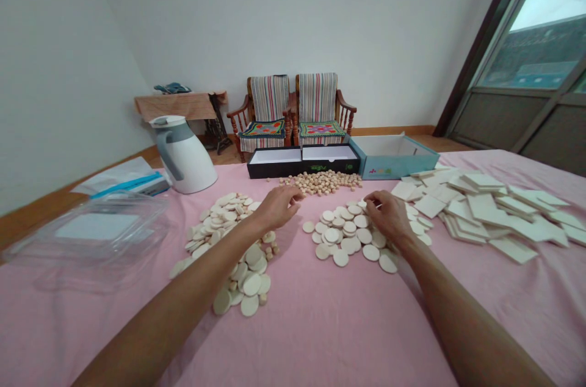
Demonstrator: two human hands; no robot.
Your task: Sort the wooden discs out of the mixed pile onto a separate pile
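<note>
My left hand point(279, 206) hovers above the inner edge of the left pile of pale round wooden discs point(251, 283), near the small wooden pieces. Its fingers are loosely bent, with the thumb apart, and I see nothing in them. Small wooden blocks point(269, 251) lie among these discs. Over the right pile of wooden discs point(348, 228), my right hand point(388, 214) points downward with its fingertips drawn together at the far edge. What they pinch, if anything, is hidden. Just beyond both hands lies a heap of small wooden pieces point(327, 182).
Behind the heap stand a black two-part box point(320, 167) and a light-blue box point(389, 167). Square wooden tiles point(485, 204) are heaped at right. At left are a white jug point(190, 158), a clear plastic container point(96, 228) and a blue-edged packet point(132, 185). A pink cloth point(302, 326) covers the table.
</note>
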